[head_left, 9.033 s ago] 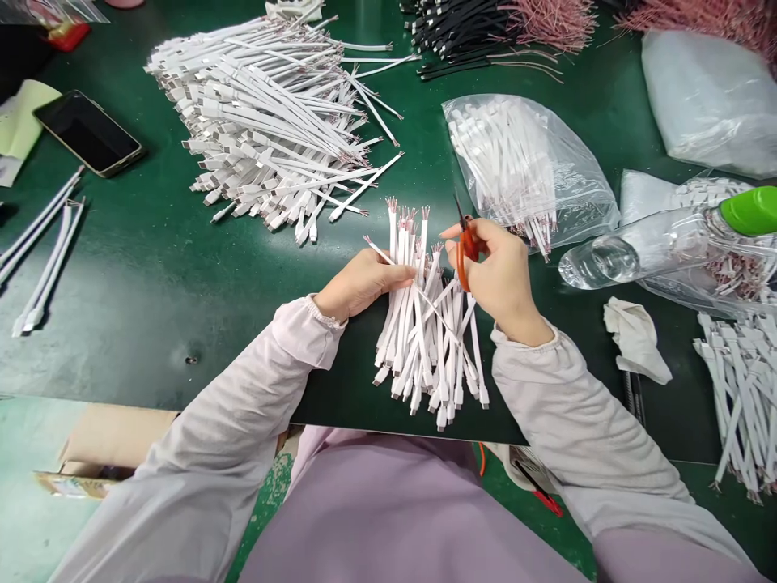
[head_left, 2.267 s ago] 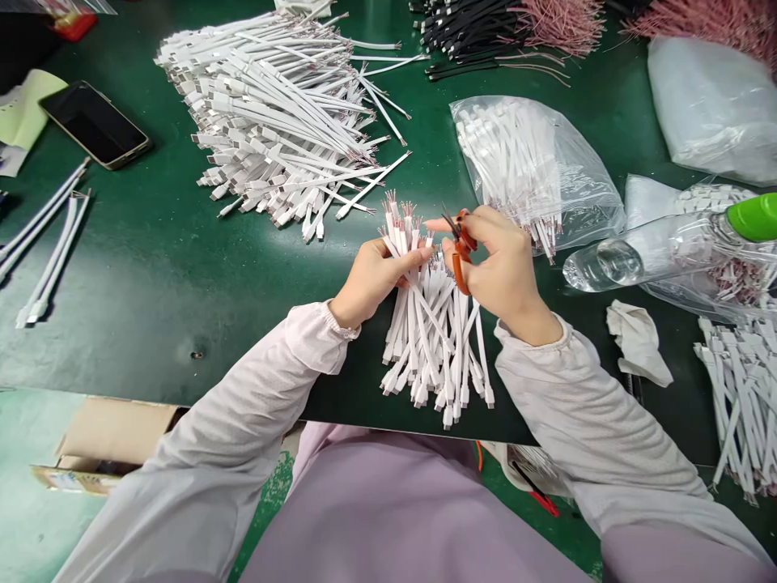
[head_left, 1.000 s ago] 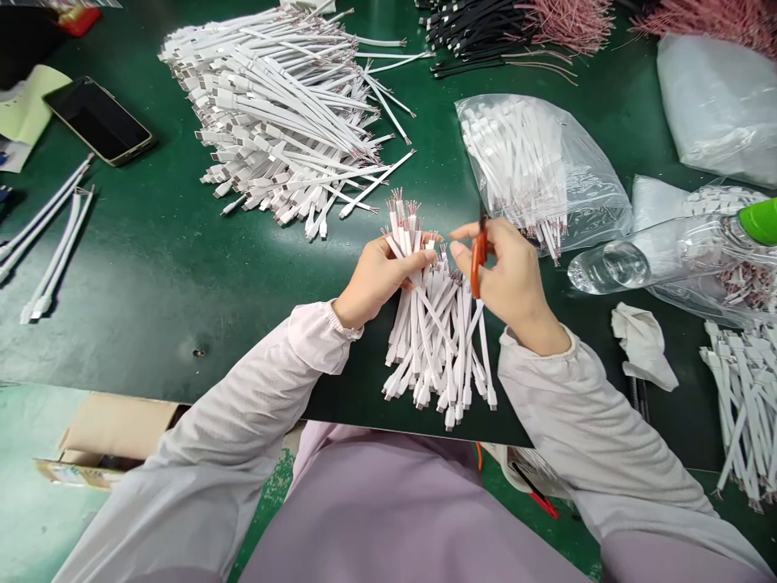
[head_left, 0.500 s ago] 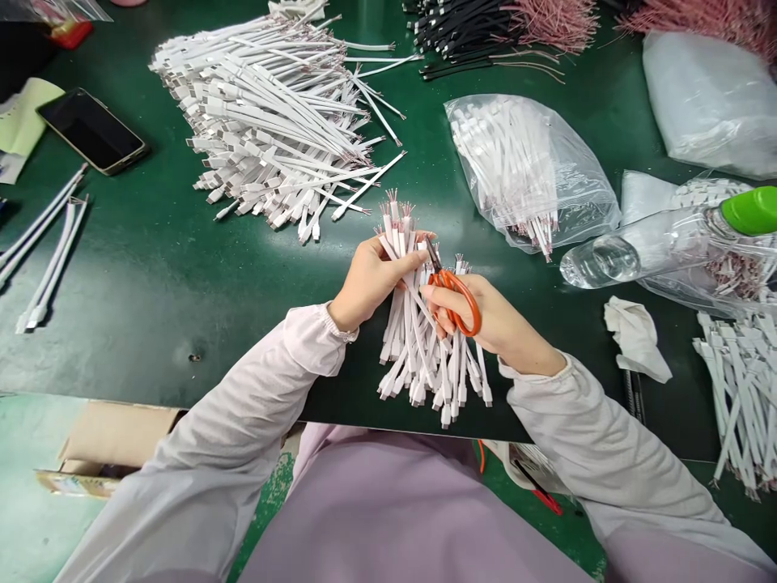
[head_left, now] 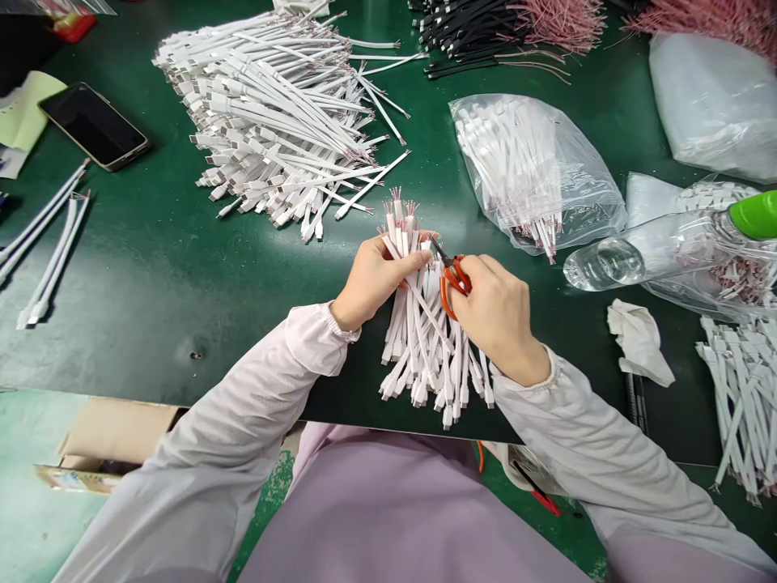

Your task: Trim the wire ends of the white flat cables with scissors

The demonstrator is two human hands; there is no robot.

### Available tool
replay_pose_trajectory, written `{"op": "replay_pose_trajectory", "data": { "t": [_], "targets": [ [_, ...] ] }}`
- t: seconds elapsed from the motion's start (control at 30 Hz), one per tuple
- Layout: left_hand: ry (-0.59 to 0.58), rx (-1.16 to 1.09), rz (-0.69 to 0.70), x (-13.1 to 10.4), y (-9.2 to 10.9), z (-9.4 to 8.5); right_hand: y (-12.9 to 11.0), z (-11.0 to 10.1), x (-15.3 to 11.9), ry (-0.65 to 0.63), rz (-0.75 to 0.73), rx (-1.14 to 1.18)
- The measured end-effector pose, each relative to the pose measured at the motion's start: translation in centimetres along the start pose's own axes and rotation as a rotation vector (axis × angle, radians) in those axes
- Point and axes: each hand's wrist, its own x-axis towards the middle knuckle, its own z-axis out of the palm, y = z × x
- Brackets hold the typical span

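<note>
My left hand (head_left: 381,274) is closed on a white cable whose wire end lies under the thumb, above a bundle of white cables (head_left: 413,324) near the table's front edge. Orange-handled scissors (head_left: 455,279) are in my right hand (head_left: 494,312), fingers wrapped round the handles. The scissor blades point up and left, close to my left thumb tip. Pink-tipped bare wires show at the top of the bundle, and the connectors point toward me.
Behind lies a large pile of white cables (head_left: 273,121). A bagged bundle (head_left: 528,170), a bottle (head_left: 655,247) and a tissue (head_left: 640,340) are on the right. A phone (head_left: 94,125) is at the left, black cables (head_left: 467,28) at the back.
My right hand has turned palm-down, and the scissors have rotated with it, their handles now closer under the fingers. My left hand has stayed nearly in place.
</note>
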Motion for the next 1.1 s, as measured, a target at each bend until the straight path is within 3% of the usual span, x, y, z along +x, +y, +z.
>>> {"op": "replay_pose_trajectory", "data": {
  "t": [0.07, 0.17, 0.6, 0.77, 0.9, 1.1],
  "targets": [
    [0.005, -0.003, -0.007, 0.0, 0.1, 0.0, 0.4, 0.1, 0.0, 0.094, -0.074, -0.163],
    [0.035, -0.013, -0.026, 0.0, 0.0, 0.1, 1.1, 0.2, 0.3, 0.137, -0.134, -0.3],
    [0.05, 0.009, -0.047, 0.1, -0.1, -0.1, 2.0, 0.2, 1.2, 0.12, -0.197, -0.495],
    [0.051, -0.004, -0.058, 0.2, -0.1, -0.1, 2.5, 0.5, 1.8, 0.126, -0.129, -0.313],
    [0.036, -0.052, -0.075, 0.2, -0.1, -0.2, 2.8, 0.5, 3.2, 0.205, -0.06, 0.034],
    [-0.072, -0.202, -0.116, 0.3, -0.4, -0.3, 2.2, 0.2, 3.7, 0.135, -0.088, 0.472]
  ]
}}
